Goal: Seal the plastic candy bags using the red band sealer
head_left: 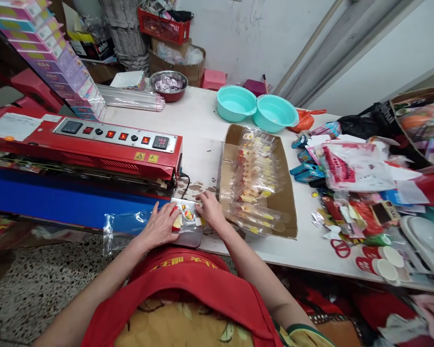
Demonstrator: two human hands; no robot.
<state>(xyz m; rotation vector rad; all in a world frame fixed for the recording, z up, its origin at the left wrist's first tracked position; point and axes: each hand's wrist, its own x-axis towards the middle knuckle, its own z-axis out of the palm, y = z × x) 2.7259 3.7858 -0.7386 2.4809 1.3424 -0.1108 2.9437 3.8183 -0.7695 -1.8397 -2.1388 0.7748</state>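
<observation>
A long clear plastic bag [130,229] with small coloured items inside lies at the near end of the blue conveyor belt [58,200] of a red sealing machine [94,144]. My left hand [159,226] lies flat on the bag, fingers stretched out. At the bag's right end my right hand [210,209] presses down with curled fingers, next to the coloured items [187,214]. Just right of my hands sits a shallow cardboard tray [288,202] with several filled clear bags [255,178] stacked in it.
Two teal basins [256,108] and a metal bowl [169,84] stand at the back of the white table [202,120]. Clutter of packets, red scissors [340,248], paper cups [381,262] and a white scale [425,241] fills the right side. Stacked boxes [54,53] rise at left.
</observation>
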